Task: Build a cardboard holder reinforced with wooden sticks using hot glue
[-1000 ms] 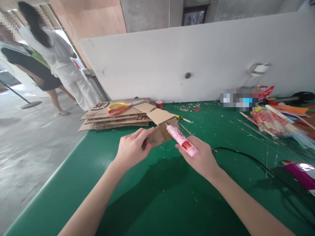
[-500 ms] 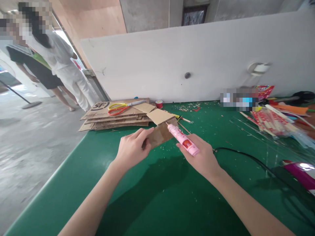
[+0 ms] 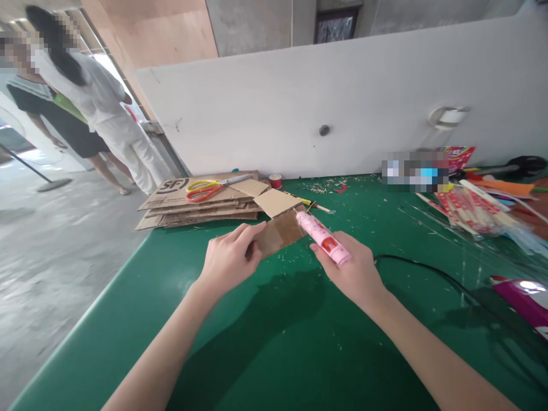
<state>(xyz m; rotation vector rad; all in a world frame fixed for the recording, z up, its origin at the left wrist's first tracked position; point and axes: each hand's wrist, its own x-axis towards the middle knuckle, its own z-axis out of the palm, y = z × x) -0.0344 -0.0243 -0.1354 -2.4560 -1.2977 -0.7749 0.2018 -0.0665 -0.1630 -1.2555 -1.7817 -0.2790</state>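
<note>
My left hand is closed on a strip of cardboard, thumb and fingers pinching its left end. The strip is held tilted above the green table. Wrapped in my right hand is a pink glue gun with a printed pattern; its tip lies at the strip's upper right edge. Whether the tip touches the cardboard I cannot tell. A pale cardboard piece shows just behind the strip. A black cord runs right from beside my right hand.
Scissors rest on stacked cardboard at the back left, near a small red spool. Packaged wooden sticks and a purple object are on the right of the green table. Two people stand beyond at left.
The glue gun in my right hand has shifted slightly right along the edge of the cardboard strip. My left hand stays almost still. The camera view has moved slightly.
</note>
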